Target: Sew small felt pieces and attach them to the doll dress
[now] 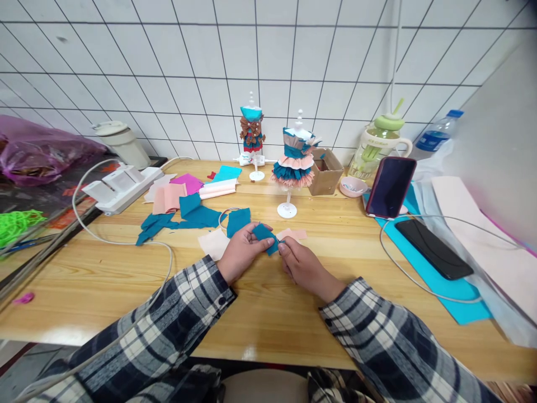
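Note:
Between thumb and fingers, my left hand pinches a small teal crepe paper piece above the table. My right hand is closed at that piece's lower right edge; whether it grips the paper or something thin is too small to tell. Just beyond them lies a pale peach strip. Left of the hands are a teal square, a cream piece and larger teal scraps. A mini dress form in teal and pink paper ruffles stands behind the hands, upright on a white base.
Another dress form, a cardboard box and a pink bowl stand farther back. On the right are an upright phone, a flat phone and a jug. A power strip and its cable lie left.

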### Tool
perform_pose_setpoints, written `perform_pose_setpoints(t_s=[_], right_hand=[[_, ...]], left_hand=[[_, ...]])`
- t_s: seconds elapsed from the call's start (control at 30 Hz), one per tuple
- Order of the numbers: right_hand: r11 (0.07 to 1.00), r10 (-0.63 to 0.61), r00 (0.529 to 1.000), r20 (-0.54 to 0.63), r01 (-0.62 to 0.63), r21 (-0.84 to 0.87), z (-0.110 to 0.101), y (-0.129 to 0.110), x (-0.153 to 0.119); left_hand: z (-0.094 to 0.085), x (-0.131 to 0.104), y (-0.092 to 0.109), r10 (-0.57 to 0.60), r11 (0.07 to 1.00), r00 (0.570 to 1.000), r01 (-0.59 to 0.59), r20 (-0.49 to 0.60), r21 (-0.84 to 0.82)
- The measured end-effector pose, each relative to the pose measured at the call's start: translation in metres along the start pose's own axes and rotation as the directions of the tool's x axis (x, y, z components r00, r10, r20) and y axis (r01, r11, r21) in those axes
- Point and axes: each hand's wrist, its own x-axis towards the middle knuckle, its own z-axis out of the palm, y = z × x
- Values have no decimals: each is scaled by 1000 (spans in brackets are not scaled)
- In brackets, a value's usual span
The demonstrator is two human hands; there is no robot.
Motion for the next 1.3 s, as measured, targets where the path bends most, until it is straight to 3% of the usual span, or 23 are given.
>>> perform_pose_setpoints(t_s=[0.2, 0.5, 1.3], right_hand=[[998, -14, 999, -41, 11, -69, -4, 1, 1], [1000, 8, 999, 40, -7, -11, -5, 0, -2], [1000, 22, 999, 25, -23, 19, -5, 0, 0]], left_hand=[[-3, 0, -1, -29, 999, 1000, 29, 9, 29], [-3, 1, -4, -19, 995, 998, 25, 61, -99], [-2, 3, -3, 18, 996, 1000, -16, 15, -89]])
